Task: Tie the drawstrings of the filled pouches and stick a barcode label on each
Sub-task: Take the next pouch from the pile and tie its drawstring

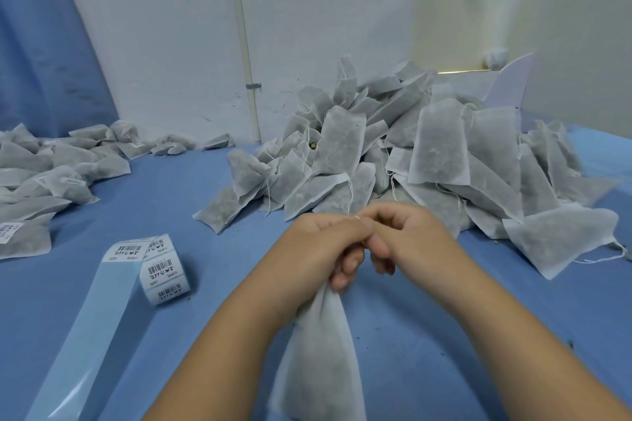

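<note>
below left hand (328,246), dark-filled pouch (318,362)

**One camera, worn on the head**

There is one view. The camera sits on the person's head and looks forward and down. It is very close to the left hand (328,246) and the right hand (407,236), which meet low in the middle of the picture, both holding the top of a pouch (321,369). Both arms come in from the bottom edge. The blue table (212,188) fills the lower half and runs away from the camera. A roll of labels (164,270) lies near, on the left. The big pile of pouches (437,147) is farther off, ahead and to the right. The white wall (171,27) is farthest, at the top
</note>
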Motion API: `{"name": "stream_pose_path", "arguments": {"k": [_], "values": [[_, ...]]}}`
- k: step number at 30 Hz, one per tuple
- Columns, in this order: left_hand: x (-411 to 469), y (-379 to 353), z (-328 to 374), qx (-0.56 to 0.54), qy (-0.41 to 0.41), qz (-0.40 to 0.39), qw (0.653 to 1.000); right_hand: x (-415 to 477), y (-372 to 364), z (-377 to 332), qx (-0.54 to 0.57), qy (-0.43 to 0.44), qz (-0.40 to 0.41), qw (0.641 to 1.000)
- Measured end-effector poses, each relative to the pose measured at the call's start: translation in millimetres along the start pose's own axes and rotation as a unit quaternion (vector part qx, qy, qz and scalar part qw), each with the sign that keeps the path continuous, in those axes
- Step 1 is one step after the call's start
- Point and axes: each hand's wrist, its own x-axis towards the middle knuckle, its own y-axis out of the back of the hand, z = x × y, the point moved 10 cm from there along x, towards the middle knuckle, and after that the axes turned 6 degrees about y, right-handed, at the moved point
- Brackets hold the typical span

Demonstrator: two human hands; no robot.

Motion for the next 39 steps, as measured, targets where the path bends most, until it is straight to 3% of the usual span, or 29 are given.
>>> {"name": "stream_pose_path", "arguments": {"k": [2, 5, 9, 13, 18, 30, 39], "values": [[1.7, 1.6, -5.2, -0.086, 0.023, -0.010, 0.996, -1.6, -2.6, 4.2, -0.036, -0.023, -0.016, 0.999], [5.1, 6.9, -13.6, -0.172, 0.057, -0.003, 0.983, -2.0, 8.6, 1.9, -0.044, -0.025, 0.033, 0.998], [8.6, 14.6, -25.7, -0.231, 0.097, 0.021, 0.968, -2.7, 21.5, -12.4, -0.013, 0.022, 0.097, 0.995], [10.5, 14.1, -29.5, -0.258, 0.104, 0.009, 0.960, -4.8, 18.9, -22.0, 0.015, 0.046, 0.089, 0.995], [11.6, 7.2, -28.8, -0.232, 0.098, -0.024, 0.967, -5.7, -3.9, -23.7, 0.011, 0.039, -0.004, 0.999], [8.0, 18.3, -30.5, -0.074, 0.109, 0.031, 0.991, -4.5, -3.3, -14.2, -0.039, 0.030, -0.018, 0.999], [5.9, 35.2, -28.6, -0.042, 0.091, 0.109, 0.989, -3.2, -1.2, -8.2, -0.064, 0.002, -0.017, 0.998]]}}
